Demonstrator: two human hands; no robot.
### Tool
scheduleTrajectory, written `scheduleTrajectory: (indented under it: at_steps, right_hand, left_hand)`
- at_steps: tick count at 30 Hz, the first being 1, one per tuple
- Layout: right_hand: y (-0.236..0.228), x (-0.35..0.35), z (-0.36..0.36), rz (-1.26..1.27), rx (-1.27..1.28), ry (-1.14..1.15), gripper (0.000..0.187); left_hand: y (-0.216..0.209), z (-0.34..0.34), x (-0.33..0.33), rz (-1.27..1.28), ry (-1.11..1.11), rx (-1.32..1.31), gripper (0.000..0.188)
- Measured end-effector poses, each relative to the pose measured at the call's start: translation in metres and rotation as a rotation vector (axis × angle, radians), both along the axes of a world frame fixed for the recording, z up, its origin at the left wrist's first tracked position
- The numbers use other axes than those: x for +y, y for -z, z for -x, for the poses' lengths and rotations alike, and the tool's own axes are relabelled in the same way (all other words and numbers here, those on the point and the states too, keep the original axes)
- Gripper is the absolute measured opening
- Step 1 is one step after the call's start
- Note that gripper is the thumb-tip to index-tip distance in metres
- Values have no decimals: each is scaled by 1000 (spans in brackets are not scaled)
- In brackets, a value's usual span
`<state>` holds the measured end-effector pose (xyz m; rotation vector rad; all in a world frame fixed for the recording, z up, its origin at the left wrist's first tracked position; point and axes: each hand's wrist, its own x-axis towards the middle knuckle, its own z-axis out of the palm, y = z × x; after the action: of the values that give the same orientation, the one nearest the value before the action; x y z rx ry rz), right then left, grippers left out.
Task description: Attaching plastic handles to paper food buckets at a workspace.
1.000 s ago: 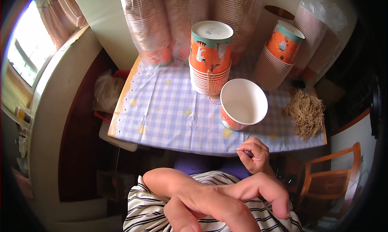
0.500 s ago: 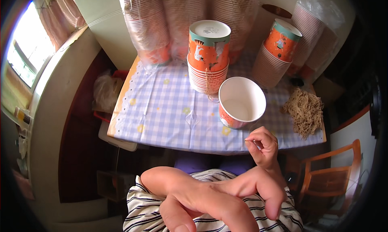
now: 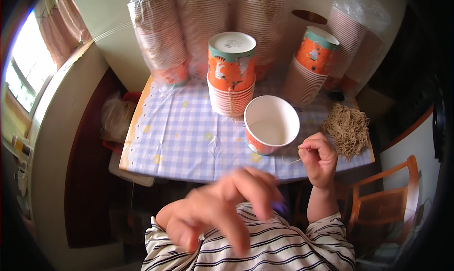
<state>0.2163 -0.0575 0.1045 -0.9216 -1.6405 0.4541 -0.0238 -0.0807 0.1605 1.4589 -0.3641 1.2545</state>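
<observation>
My right hand is raised at the table's front edge, thumb and forefinger pinched on a thin tan string. A fine end of it curves away toward a paper bucket. That bucket stands upright on the table with its white inside showing, just left of my right hand. My left hand hovers in front of the table over my striped shirt, smeared by motion. Its fingers are spread and nothing shows in them. Behind the single bucket is a stack of upside-down orange paper buckets with a tan string hanging down its side.
A heap of tan strings lies at the table's right side. Another bucket stack stands behind it. Plastic-wrapped stacks line the back. The checked tablecloth covers the table. A wooden chair is at the right.
My left hand has moved up and forward, away from my right forearm it crossed. My right hand has shifted right and slightly up, still pinching. The view has shifted a little.
</observation>
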Motion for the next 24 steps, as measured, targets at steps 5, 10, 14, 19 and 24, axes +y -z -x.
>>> scheduleTrajectory:
  at_steps: [5, 10, 14, 19, 24]
  right_hand:
    - [-39, 26, -7, -10, 140, -77, 3]
    - [-83, 56, 20, 181, 315, -328, 9]
    - [-59, 104, 41, 299, 6, -271, 10]
    - [12, 135, 30, 464, -353, -173, 11]
    - [36, 133, 32, 453, -502, -279, 10]
  left_hand:
    - [55, 8, 89, 414, -844, 447, 11]
    - [136, -2, 179, 246, -1157, 828, 35]
    - [148, -16, 187, 606, -777, 773, 29]
    - [126, -29, 129, 965, -468, 719, 36]
    - [130, -18, 108, 1121, -400, 634, 34]
